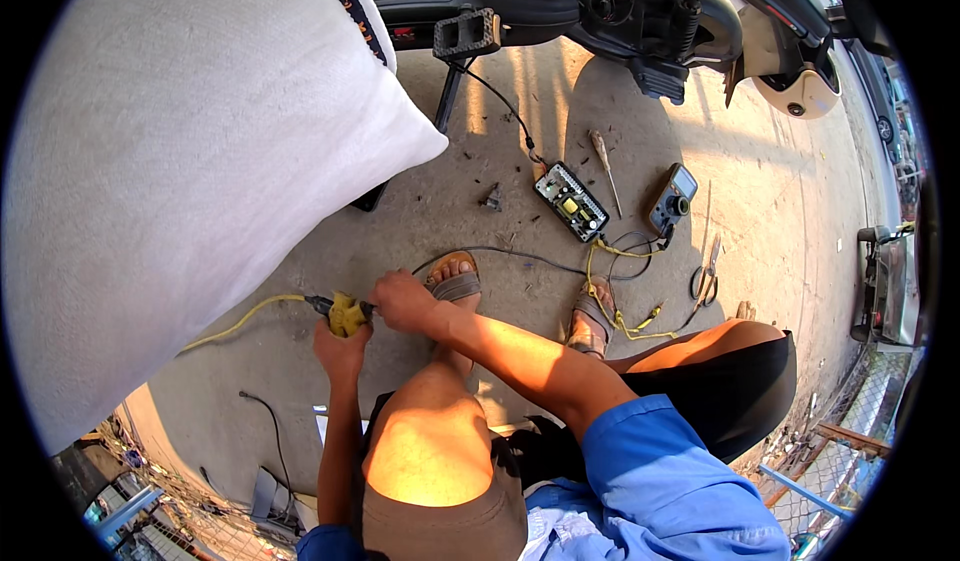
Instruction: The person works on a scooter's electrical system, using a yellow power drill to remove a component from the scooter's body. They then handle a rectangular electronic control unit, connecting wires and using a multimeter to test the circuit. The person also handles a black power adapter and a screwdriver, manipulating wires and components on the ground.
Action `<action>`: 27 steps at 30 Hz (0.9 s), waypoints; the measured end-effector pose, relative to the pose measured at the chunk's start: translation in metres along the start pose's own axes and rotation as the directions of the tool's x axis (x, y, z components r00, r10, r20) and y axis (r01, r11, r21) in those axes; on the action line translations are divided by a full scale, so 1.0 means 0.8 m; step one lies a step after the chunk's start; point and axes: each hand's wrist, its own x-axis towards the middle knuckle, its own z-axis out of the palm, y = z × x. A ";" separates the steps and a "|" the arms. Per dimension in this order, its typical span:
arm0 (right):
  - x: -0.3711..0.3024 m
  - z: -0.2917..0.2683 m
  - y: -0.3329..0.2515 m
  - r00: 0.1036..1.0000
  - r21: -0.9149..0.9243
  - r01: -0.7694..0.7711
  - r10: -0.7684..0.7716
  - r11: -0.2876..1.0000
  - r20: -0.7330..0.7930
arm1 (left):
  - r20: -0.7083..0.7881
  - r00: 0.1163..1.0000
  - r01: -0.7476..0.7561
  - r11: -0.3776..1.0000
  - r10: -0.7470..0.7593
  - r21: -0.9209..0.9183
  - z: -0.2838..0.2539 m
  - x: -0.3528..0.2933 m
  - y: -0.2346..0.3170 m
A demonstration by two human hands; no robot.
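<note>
My left hand (342, 349) is closed round a yellow multi-way socket adapter (347, 315), low over the concrete floor. A dark plug (319, 304) on a yellow cord (245, 315) meets the adapter's left side. My right hand (402, 301) is closed at its right side on a small black plug (367, 309), mostly hidden by the fingers; how far it sits in the adapter I cannot tell. A dark cable (505, 250) runs from near my right hand past my foot towards an open charger with a bare circuit board (572, 202).
A multimeter (673, 201), a screwdriver (606, 171) and scissors (706, 279) lie right of the board. Yellow wires (622, 319) tangle by my right foot. A scooter (600, 6) stands ahead, a large white cloth-covered thing (200, 141) at left. A loose black cord (272, 421) lies lower left.
</note>
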 end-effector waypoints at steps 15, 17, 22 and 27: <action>-0.002 0.008 0.004 1.000 -0.002 0.018 -0.018 1.000 0.012 | 0.012 1.000 0.004 1.000 -0.004 -0.001 0.006 0.000 -0.013; -0.003 0.008 0.005 1.000 -0.007 0.012 -0.012 1.000 0.017 | 0.019 1.000 0.012 1.000 -0.011 -0.007 0.006 -0.001 -0.010; -0.002 0.006 0.003 1.000 0.000 0.017 -0.017 1.000 0.019 | 0.005 1.000 0.001 1.000 -0.001 0.013 0.005 0.000 -0.009; -0.002 0.005 0.002 1.000 0.017 -0.007 0.007 1.000 0.013 | 0.020 1.000 0.020 1.000 -0.020 -0.012 0.004 -0.002 -0.003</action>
